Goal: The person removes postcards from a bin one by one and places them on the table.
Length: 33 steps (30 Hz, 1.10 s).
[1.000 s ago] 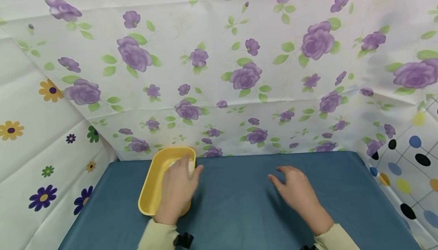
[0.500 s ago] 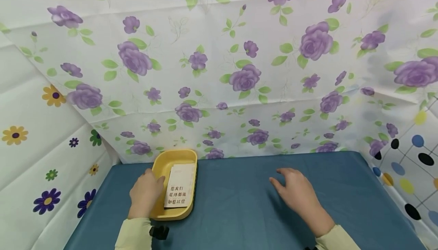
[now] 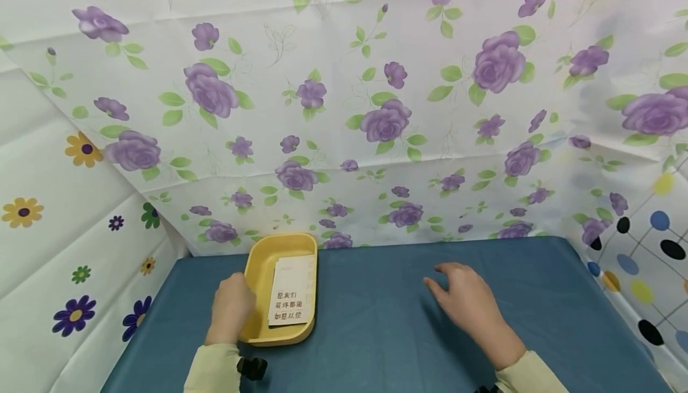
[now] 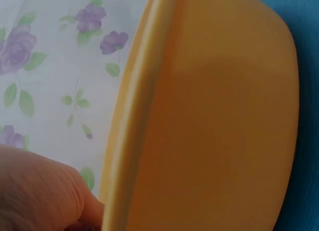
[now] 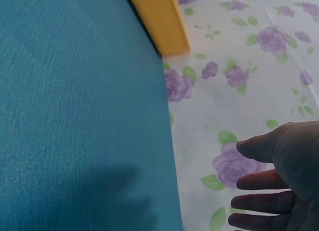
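A yellow plastic basket (image 3: 278, 339) with rounded corners rests on the blue-covered table, left of the middle. Inside it lies a flat white booklet (image 3: 292, 282) printed with rows of brown characters. My left hand (image 3: 231, 308) grips the basket's left rim. In the left wrist view, that hand (image 4: 42, 191) meets the rim at the lower left, beside the basket's outer wall (image 4: 214, 116); part of the grip is out of sight. My right hand (image 3: 473, 306) hovers over the right half of the table, fingers apart and relaxed, holding nothing.
Blue cloth (image 3: 376, 321) covers the table. Behind it rises a white sheet with purple roses (image 3: 387, 119). Flower-print sheeting (image 3: 32, 273) closes the left side, and a sheet with coloured dots (image 3: 661, 273) stands on the right.
My left hand has come away from above the booklet to the basket's left rim. The basket with the booklet has shifted slightly right. My right hand stays almost still.
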Each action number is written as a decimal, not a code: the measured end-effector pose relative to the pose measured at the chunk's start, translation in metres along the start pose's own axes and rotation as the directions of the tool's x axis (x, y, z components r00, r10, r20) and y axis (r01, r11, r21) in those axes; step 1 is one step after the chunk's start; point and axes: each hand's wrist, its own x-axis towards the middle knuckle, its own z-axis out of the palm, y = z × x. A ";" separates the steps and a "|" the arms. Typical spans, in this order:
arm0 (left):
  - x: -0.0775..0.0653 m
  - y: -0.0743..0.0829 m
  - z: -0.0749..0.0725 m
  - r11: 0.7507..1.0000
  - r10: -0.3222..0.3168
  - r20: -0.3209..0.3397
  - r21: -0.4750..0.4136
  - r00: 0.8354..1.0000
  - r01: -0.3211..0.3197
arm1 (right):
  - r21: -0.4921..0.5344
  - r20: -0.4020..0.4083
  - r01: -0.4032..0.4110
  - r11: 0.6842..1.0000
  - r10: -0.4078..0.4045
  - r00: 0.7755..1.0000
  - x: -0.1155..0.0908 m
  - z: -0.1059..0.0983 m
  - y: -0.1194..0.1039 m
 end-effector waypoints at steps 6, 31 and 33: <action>-0.001 0.014 0.009 0.998 0.016 0.020 -0.057 1.000 -0.015 | 0.001 0.014 0.000 1.000 0.000 1.000 0.003 0.001 -0.008; -0.008 0.068 0.034 0.991 0.055 0.039 -0.124 0.998 -0.050 | -0.138 0.129 0.300 0.944 -0.283 0.950 0.034 0.039 -0.153; -0.009 0.068 0.034 0.991 0.058 0.048 -0.120 0.997 -0.052 | -0.168 0.169 0.317 0.933 -0.290 0.942 0.037 0.045 -0.165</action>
